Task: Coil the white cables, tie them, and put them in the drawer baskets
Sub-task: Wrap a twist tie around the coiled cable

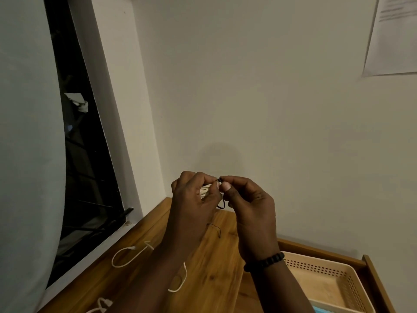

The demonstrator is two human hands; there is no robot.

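Note:
My left hand (pixel 191 199) is raised above the wooden table (pixel 216 274) and grips a small bundle of coiled white cable (pixel 205 190). My right hand (pixel 250 204), with a black bead bracelet on the wrist, pinches a thin black tie (pixel 222 203) at the top of the bundle; its loose end hangs between my hands. A loose white cable (pixel 126 256) lies looped on the table at the left. Another white cable (pixel 180 281) shows under my left forearm. A white plug end (pixel 105 303) lies near the table's front edge.
A beige perforated basket (pixel 327 267) sits in an open drawer at the lower right, with something light blue (pixel 325 310) in front of it. A second black tie (pixel 214 229) lies on the table. A dark window (pixel 85 154) and a pale curtain (pixel 27 132) are at the left.

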